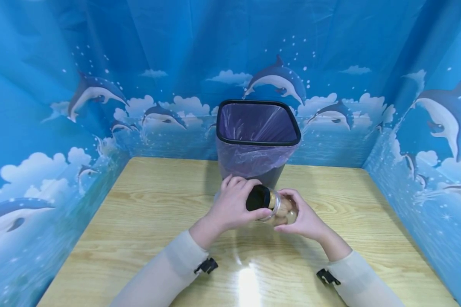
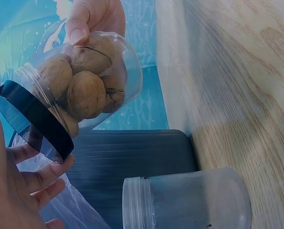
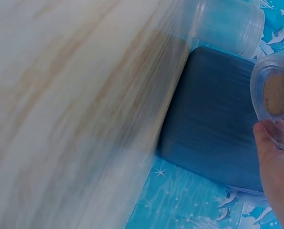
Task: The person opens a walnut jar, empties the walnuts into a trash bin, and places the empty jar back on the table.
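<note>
A clear, screw-neck jar point(image 1: 286, 209) of walnuts point(image 2: 86, 94) is tipped on its side above the table. My right hand point(image 1: 306, 218) grips it around the base end, thumb and fingers on opposite sides. At the jar's threaded mouth is a black-rimmed lid point(image 2: 41, 117), also tilted. My left hand point(image 1: 232, 205) holds this lid by its edge, with the thumb on one side and fingertips on the other. Below, a second clear jar point(image 2: 199, 200) without a lid stands on the table, mostly hidden behind my left hand in the head view.
Just beyond my hands stands a dark waste bin point(image 3: 213, 114), its black rim point(image 1: 259, 143) folded over a thin purple bag point(image 1: 249, 160). Dolphin-printed blue curtains point(image 1: 184, 51) enclose the back and sides of the wood-grain table point(image 1: 146, 196).
</note>
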Demonstrator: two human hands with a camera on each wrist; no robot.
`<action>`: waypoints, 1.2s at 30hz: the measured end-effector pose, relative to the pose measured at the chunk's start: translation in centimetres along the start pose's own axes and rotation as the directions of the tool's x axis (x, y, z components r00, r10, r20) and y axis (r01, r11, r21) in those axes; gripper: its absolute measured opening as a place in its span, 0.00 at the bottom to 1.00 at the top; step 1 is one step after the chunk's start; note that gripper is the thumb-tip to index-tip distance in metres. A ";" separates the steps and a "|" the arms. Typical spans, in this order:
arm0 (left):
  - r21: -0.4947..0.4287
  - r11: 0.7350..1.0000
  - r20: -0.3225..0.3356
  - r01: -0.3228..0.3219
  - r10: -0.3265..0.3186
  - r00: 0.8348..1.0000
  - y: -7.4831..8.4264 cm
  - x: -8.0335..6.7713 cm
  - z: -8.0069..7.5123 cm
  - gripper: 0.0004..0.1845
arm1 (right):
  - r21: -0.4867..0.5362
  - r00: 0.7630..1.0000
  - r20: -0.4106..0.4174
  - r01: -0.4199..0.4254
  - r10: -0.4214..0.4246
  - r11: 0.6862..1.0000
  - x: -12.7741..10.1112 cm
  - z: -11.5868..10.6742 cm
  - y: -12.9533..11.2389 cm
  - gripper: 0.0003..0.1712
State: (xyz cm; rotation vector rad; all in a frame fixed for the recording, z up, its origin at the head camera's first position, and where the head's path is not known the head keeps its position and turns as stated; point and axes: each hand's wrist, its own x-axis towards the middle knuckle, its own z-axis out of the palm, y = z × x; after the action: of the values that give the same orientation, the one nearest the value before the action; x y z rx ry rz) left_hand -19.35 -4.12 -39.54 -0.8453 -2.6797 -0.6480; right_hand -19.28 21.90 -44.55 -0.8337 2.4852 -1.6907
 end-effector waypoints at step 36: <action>-0.251 0.967 -0.051 0.054 -0.069 0.996 -4.1 -3.1 0.3 0.61 | -0.010 0.999 -0.033 0.005 -0.005 1.000 0.0 -0.7 0.0 0.54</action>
State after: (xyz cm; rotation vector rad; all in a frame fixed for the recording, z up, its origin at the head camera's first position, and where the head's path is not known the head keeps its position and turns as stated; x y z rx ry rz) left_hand -19.33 -8.48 -42.35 -0.7900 -2.6156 -1.0254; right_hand -19.50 22.52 -44.28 -0.8199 2.5169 -1.7087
